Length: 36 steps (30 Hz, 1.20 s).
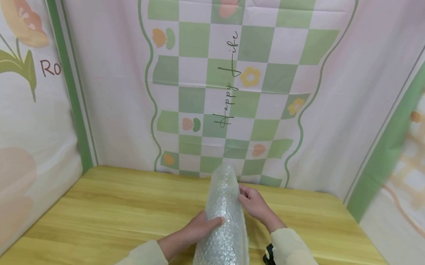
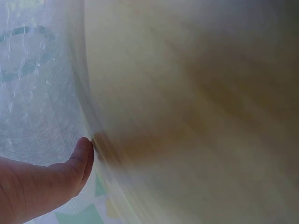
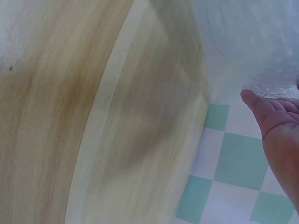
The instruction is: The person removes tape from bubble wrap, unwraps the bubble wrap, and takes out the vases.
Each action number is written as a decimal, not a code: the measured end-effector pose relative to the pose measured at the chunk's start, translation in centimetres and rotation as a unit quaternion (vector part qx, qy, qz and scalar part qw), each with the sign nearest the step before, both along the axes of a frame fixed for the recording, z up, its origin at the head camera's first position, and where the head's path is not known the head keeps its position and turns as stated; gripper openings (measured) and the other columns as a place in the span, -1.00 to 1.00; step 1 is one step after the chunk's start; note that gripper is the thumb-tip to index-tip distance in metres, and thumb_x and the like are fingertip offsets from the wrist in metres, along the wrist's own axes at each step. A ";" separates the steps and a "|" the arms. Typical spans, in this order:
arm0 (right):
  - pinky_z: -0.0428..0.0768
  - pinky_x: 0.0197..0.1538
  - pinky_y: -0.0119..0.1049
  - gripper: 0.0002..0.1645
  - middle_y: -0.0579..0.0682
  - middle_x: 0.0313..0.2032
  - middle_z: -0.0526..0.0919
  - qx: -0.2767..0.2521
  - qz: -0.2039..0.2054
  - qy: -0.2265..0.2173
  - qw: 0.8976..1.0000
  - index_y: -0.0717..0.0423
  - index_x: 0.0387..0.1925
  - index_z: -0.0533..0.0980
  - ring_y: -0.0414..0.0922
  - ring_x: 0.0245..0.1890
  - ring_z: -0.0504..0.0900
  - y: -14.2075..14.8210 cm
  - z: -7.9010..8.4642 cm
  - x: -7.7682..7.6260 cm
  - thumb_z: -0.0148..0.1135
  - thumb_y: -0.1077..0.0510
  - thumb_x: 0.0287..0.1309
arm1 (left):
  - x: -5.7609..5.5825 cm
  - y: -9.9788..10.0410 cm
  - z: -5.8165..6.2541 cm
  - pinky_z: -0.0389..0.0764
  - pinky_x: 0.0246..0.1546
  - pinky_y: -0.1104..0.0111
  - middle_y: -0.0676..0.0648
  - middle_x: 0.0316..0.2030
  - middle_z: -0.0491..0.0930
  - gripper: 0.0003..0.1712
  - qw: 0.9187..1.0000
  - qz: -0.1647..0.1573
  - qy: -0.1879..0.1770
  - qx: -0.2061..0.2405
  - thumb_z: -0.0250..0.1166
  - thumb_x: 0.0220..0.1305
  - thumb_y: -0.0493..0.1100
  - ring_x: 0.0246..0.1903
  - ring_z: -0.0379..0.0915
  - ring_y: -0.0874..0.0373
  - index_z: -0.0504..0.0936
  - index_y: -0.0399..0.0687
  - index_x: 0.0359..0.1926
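Observation:
A long piece of clear bubble wrap (image 1: 221,250) stands up from the wooden table, narrowing toward its rounded top. My left hand (image 1: 199,228) grips its left side, the thumb lying across the near face. At the upper right edge, my right hand (image 1: 255,202) pinches the wrap with bent fingers. The left wrist view has the left hand (image 2: 44,184) at the lower edge of the wrap (image 2: 37,102). In the right wrist view the right hand (image 3: 282,135) meets the bottom of the wrap (image 3: 247,51), some of its fingertips cut off by the frame.
The light wooden table (image 1: 130,214) spreads out on both sides of the wrap. Behind it hangs a green-and-white checked curtain (image 1: 195,40). Printed cloth walls (image 1: 0,119) stand at left and right. A black wrist device (image 1: 270,257) sits by the right cuff.

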State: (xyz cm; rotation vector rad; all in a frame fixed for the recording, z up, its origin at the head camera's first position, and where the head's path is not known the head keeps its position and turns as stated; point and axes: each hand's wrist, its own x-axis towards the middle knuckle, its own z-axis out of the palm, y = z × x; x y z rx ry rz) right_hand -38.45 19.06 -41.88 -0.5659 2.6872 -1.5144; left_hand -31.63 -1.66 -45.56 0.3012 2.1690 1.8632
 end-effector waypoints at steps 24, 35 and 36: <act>0.42 0.25 -0.03 -0.45 0.31 0.28 0.35 0.007 0.022 -0.005 1.000 0.42 0.36 0.19 0.17 0.25 0.39 0.2 0.5 0.6 -0.09 0.26 0.42 | 0.2 0.0 0.2 0.67 -0.18 0.02 -0.19 -0.05 0.51 -0.19 1.000 0.004 0.000 -0.009 0.22 0.30 0.08 -0.15 0.56 -0.06 0.17 -0.34 0.34; 0.40 0.25 -0.01 -0.43 0.40 0.28 0.29 -0.003 0.053 0.003 0.999 0.53 0.33 0.16 0.24 0.26 0.34 1.0 0.6 0.8 -0.03 0.25 0.43 | 0.1 -0.2 0.0 0.64 -0.14 -0.03 -0.20 0.02 0.48 -0.19 1.000 -0.008 -0.002 0.005 0.20 0.33 0.07 -0.09 0.54 -0.11 0.12 -0.28 0.39; 0.42 0.24 -0.01 -0.42 0.39 0.28 0.30 -0.003 0.052 0.000 0.999 0.52 0.32 0.17 0.24 0.26 0.35 1.0 0.6 0.8 -0.02 0.24 0.43 | 0.1 -0.2 0.0 0.64 -0.13 -0.04 -0.21 0.03 0.47 -0.19 1.000 -0.009 -0.002 0.005 0.20 0.33 0.08 -0.08 0.53 -0.11 0.12 -0.27 0.40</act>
